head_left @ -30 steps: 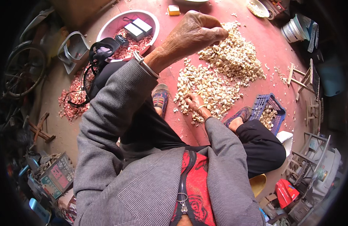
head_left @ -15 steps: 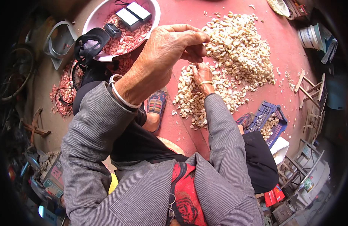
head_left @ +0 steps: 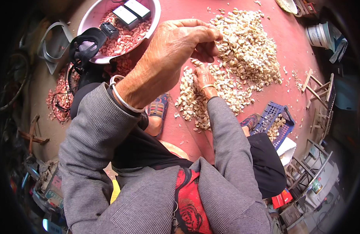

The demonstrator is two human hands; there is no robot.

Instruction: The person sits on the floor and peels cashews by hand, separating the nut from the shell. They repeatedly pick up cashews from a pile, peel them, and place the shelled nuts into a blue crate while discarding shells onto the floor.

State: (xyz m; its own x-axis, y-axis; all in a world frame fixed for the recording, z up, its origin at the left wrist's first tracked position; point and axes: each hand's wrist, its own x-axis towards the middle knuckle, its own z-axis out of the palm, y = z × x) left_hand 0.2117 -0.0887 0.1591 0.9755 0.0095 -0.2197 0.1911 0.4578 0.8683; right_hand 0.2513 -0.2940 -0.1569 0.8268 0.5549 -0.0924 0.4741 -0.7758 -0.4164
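Note:
My left hand (head_left: 176, 46) is raised above the floor, thumb and fingers pinched together. Whatever lies between its fingertips is too small or hidden to make out. Lower down, my right hand (head_left: 204, 76) rests at a smaller heap of pale clove-like pieces (head_left: 193, 97), its fingers curled in among them and partly hidden. Just beyond it spreads a larger heap of the same pale, shell-like pieces (head_left: 250, 50). Both wrists wear bands.
A pale pink basin (head_left: 156, 27) at the far left holds reddish pieces, two boxed devices and a black strap. More reddish pieces (head_left: 57, 101) lie beside it. A blue crate (head_left: 262, 121) stands at right, near a wooden rack (head_left: 318, 91) and a white bucket (head_left: 318, 36).
The view has shifted slightly. My right hand has moved a little left and nearer among the pale pieces. My left hand stays raised and pinched.

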